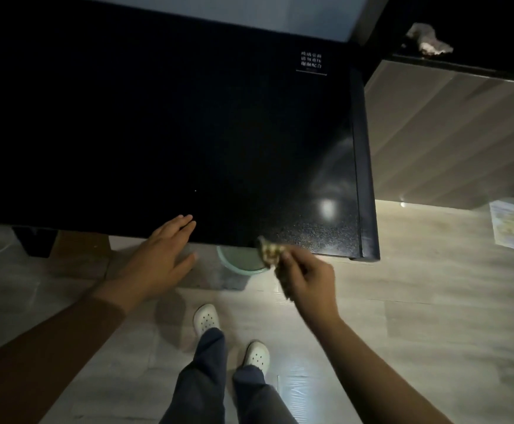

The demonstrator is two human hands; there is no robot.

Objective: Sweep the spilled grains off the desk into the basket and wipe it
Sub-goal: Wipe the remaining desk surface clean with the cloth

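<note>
The right hand (309,284) was curled, thumb and fingers pinching a cloth (268,250), while the left hand (161,252) lay open with straight fingers, its tips just over the near edge of the desk (158,117) at about 6 o'clock. The desk, a dark glossy slab, filled most of the view. A pale cabinet (448,133) stood beside it at 3 o'clock, with a sheet of paper (509,225) on the floor below. The basket (234,266), green-rimmed, sat on the floor under the desk's near edge at about 5 o'clock, between the two hands and half hidden by the top. The cloth, a small speckled wad, touched that same edge directly above the basket's rim. One pale grain (195,190) showed on the desk, just beyond the left fingertips toward 12 o'clock. No other grains could be made out, though the dark surface might have hidden some. The sweeping looked nearly finished, judging by the bare top. That last grain remained to be brushed into the basket, and whether the whole surface had been wiped could not be told.
</note>
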